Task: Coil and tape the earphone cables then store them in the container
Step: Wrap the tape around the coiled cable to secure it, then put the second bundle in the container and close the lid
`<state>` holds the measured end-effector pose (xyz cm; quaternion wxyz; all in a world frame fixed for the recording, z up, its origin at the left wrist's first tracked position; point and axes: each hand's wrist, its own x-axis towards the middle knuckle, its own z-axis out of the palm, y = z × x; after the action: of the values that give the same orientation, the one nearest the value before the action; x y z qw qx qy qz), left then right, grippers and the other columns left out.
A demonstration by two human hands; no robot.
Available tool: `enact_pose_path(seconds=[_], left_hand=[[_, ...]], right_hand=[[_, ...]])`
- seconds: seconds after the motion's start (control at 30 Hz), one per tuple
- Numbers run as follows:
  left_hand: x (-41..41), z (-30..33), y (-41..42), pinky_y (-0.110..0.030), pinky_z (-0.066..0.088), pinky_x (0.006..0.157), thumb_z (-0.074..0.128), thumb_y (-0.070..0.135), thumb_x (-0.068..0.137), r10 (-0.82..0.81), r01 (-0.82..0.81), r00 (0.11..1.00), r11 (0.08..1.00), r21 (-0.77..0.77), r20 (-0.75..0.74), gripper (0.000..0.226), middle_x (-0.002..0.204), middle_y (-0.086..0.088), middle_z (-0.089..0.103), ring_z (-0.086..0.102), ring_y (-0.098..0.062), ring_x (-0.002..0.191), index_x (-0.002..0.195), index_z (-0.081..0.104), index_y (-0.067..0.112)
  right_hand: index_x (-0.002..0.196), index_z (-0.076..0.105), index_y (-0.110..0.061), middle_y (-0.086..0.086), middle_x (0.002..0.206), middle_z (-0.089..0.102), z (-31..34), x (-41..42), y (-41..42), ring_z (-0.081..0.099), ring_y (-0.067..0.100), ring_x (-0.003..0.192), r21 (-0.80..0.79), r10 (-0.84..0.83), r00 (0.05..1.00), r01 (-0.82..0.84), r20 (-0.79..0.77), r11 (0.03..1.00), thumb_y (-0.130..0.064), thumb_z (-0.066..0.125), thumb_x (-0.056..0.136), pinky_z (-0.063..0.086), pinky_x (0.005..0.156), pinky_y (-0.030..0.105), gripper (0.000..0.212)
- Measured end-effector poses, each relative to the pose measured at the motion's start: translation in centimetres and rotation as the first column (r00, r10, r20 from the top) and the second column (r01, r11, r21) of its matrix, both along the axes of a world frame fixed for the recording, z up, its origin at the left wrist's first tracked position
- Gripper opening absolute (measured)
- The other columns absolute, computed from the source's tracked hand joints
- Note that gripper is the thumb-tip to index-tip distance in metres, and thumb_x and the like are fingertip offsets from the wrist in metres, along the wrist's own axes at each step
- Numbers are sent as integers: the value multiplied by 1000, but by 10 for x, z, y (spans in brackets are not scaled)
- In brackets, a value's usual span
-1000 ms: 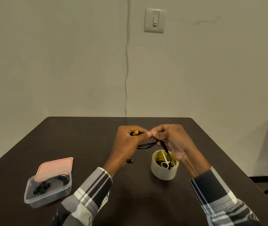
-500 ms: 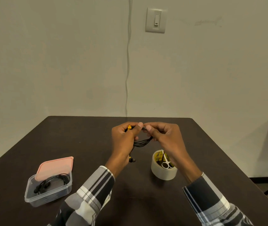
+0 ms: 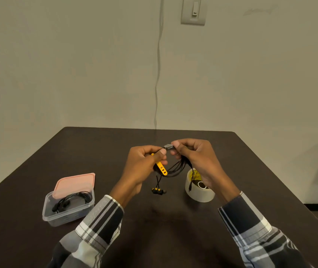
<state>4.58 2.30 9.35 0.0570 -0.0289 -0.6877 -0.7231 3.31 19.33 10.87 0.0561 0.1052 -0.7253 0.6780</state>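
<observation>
A coiled black earphone cable point(image 3: 175, 168) with a yellow remote hangs between my two hands above the dark table point(image 3: 251, 171). My left hand point(image 3: 141, 167) and my right hand point(image 3: 197, 159) both pinch a band of clear tape point(image 3: 168, 147) wrapped round the top of the coil. Its black and yellow earbuds point(image 3: 159, 191) dangle just above the table. A clear plastic container point(image 3: 68, 205) at the left holds another coiled black earphone cable point(image 3: 71, 201). A roll of clear tape point(image 3: 198, 187) stands under my right wrist.
The container's pink lid point(image 3: 75, 183) leans on its far rim. Small white-handled scissors point(image 3: 201, 185) stick out of the tape roll's core. A wall with a light switch and a thin cable rises behind the table's far edge.
Both hands lifted the coil and drew it slightly nearer. The yellow remote now hangs below my left hand, and the earbuds swing lower.
</observation>
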Motion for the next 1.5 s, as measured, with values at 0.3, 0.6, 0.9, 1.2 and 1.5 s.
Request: enact_pose_path(seconds=[0.3,0.6,0.9,1.2,1.5], left_hand=[[0,2,-7,-34,62,66,69,14,90,21,-52,992,964,259,122,12,77,-7,75,74,-16,73,92,72,3],[1,-28,-20,-27,57,59,69,6,88,-11,-68,970,946,316,242,3,78,-7,74,74,-14,71,90,71,4],[-6,-75,-19,-34,57,64,62,-2,91,76,-227,886,932,284,457,8,77,-10,67,70,-17,63,85,65,2],[1,-100,-34,-17,51,56,78,14,83,157,-138,946,987,-87,285,11,78,0,75,72,-5,70,92,73,13],[17,-81,-56,-29,58,61,76,11,84,263,-255,963,958,-129,53,19,76,2,74,70,-11,73,81,74,29]], right_hand=[[109,73,-10,15,94,77,-13,8,-5,73,16,78,-161,48,995,-33,88,986,-11,77,85,56,62,22,25],[98,71,0,14,81,76,-37,10,-19,72,14,66,-247,-32,962,101,270,964,0,75,85,59,60,24,15],[101,67,6,17,84,71,-83,6,-39,68,18,72,-128,-89,891,162,445,978,5,69,87,58,54,23,13],[102,76,-22,-7,91,76,-110,3,-38,71,8,86,463,-302,952,247,46,851,-26,71,90,59,76,33,13],[96,79,-32,-18,81,73,-68,10,-40,65,-4,77,666,-123,987,161,-104,728,-37,74,85,52,67,22,13]])
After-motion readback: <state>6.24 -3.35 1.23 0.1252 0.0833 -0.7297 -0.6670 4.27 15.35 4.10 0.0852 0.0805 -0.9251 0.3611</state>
